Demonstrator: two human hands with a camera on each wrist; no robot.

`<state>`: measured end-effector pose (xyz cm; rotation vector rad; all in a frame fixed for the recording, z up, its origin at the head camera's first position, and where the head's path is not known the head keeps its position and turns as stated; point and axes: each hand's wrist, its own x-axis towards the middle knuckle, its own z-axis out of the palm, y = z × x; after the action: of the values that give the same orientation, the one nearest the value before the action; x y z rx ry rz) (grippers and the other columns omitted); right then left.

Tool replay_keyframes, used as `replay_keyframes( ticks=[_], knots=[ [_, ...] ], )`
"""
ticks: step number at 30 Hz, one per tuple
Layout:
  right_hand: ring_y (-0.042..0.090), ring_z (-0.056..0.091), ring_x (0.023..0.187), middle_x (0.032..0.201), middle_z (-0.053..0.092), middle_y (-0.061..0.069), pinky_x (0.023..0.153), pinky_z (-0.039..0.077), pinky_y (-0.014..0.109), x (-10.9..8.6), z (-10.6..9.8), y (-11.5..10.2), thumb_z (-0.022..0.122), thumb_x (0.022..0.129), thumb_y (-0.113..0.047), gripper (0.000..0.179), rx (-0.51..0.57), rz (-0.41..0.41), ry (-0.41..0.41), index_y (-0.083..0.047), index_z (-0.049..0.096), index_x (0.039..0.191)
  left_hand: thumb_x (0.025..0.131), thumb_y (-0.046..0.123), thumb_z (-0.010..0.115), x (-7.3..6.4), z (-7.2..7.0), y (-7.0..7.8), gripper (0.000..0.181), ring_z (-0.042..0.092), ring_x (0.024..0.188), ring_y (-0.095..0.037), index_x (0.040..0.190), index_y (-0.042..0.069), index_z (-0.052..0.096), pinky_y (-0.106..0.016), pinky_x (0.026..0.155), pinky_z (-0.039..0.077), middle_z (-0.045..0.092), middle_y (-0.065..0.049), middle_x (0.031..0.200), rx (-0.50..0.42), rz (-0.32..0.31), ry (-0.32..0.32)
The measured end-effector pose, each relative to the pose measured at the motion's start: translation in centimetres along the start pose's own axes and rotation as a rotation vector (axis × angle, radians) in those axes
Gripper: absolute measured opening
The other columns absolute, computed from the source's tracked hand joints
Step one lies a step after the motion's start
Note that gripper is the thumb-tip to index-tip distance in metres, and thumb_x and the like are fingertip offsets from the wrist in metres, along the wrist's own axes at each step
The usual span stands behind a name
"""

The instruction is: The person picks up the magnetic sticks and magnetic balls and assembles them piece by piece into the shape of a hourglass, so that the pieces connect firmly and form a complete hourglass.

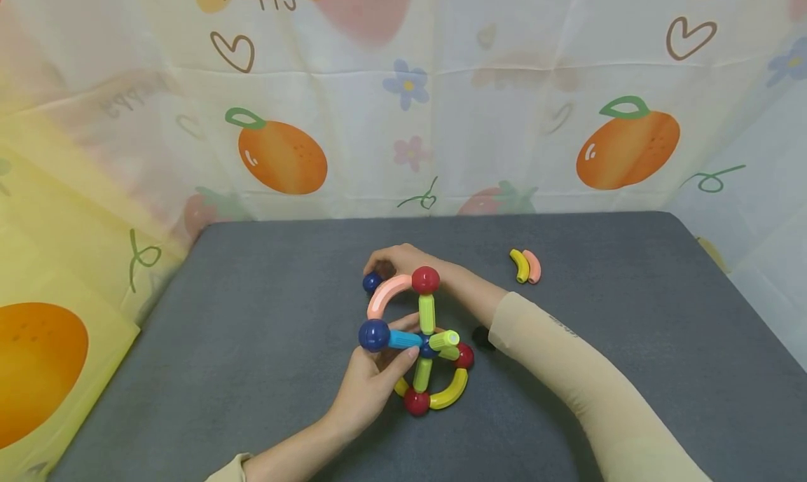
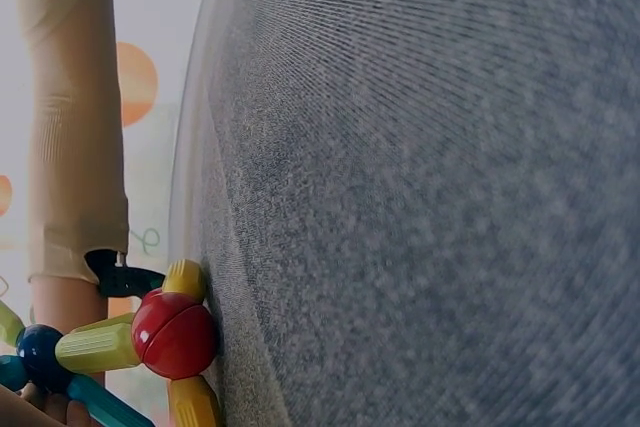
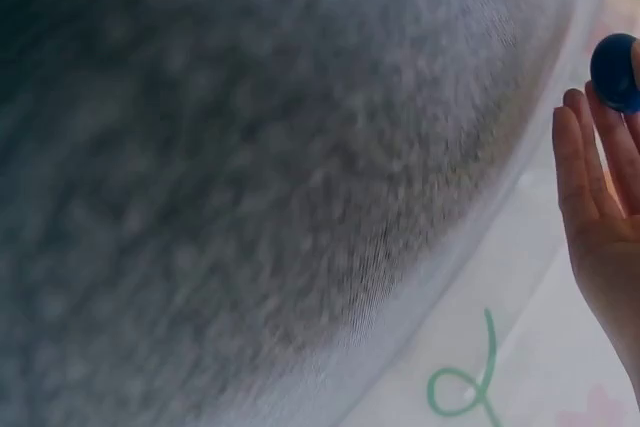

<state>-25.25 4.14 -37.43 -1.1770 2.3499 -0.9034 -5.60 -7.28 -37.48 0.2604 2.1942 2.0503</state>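
Note:
My left hand (image 1: 366, 387) grips a frame built of magnetic sticks and balls, its thumb lying over the blue stick (image 1: 405, 339) by the central dark blue ball. Light green sticks (image 1: 426, 314) branch from that centre. Red balls (image 1: 425, 279) and a larger blue ball (image 1: 374, 335) sit at the outer ends. A pink curved stick (image 1: 386, 294) and a yellow curved stick (image 1: 450, 391) bridge some of them. Beyond the frame, my right hand (image 1: 406, 259) pinches a loose dark blue ball (image 1: 372, 283), also seen in the right wrist view between fingertips (image 3: 590, 92).
Two short curved sticks, a yellow one (image 1: 520, 265) and a pink one (image 1: 532, 267), lie side by side at the back right of the grey table (image 1: 271, 293). Behind the table's far edge hangs a printed curtain (image 1: 504, 139).

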Motion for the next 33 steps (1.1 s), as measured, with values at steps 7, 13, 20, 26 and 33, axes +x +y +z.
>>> replay_keyframes(
  ticks=[7, 13, 20, 26, 33],
  knots=[
    [0.018, 0.067, 0.107, 0.118, 0.071, 0.005, 0.094, 0.056, 0.03, -2.2, -1.9, -0.1, 0.074, 0.089, -0.015, 0.035, 0.067, 0.004, 0.134, -0.012, 0.065, 0.122, 0.096, 0.01, 0.062, 0.1, 0.0, 0.0, 0.038, 0.058, 0.132, -0.023, 0.134, 0.009, 0.058, -0.031, 0.109, 0.048, 0.059, -0.007, 0.143, -0.009, -0.01, -0.003],
    [0.018, 0.067, 0.104, 0.117, 0.07, 0.005, 0.094, 0.057, 0.034, -4.1, -3.9, -0.5, 0.074, 0.088, -0.016, 0.036, 0.149, -0.009, 0.214, -0.013, 0.065, 0.122, 0.096, 0.012, 0.063, 0.1, 0.1, 0.0, 0.042, 0.059, 0.131, -0.024, 0.137, 0.011, 0.057, -0.032, 0.109, 0.048, 0.062, -0.008, 0.139, 0.0, -0.013, 0.01],
    [0.018, 0.065, 0.104, 0.117, 0.066, 0.004, 0.094, 0.057, 0.035, -6.6, -5.7, -1.3, 0.076, 0.087, -0.017, 0.038, 0.243, -0.012, 0.298, -0.015, 0.065, 0.123, 0.096, 0.013, 0.063, 0.1, -0.1, 0.0, 0.043, 0.059, 0.13, -0.022, 0.139, 0.009, 0.055, -0.033, 0.11, 0.048, 0.065, -0.011, 0.135, 0.011, 0.027, -0.011],
    [0.018, 0.065, 0.104, 0.12, 0.065, 0.006, 0.091, 0.058, 0.032, -9.2, -6.3, -2.4, 0.076, 0.086, -0.012, 0.039, 0.3, -0.036, 0.375, -0.01, 0.064, 0.122, 0.096, 0.012, 0.063, 0.1, -0.1, 0.0, 0.043, 0.06, 0.129, -0.022, 0.138, 0.011, 0.055, -0.035, 0.11, 0.048, 0.066, -0.01, 0.133, 0.012, 0.008, -0.005],
    [0.015, 0.064, 0.104, 0.12, 0.063, 0.011, 0.086, 0.059, 0.027, -12.8, -6.1, -4.0, 0.075, 0.085, -0.005, 0.04, 0.355, -0.083, 0.402, -0.004, 0.062, 0.123, 0.096, 0.012, 0.063, 0.1, 0.0, -0.1, 0.042, 0.06, 0.129, -0.023, 0.138, 0.011, 0.056, -0.037, 0.11, 0.047, 0.065, -0.01, 0.135, 0.013, 0.012, -0.007]
  ],
)
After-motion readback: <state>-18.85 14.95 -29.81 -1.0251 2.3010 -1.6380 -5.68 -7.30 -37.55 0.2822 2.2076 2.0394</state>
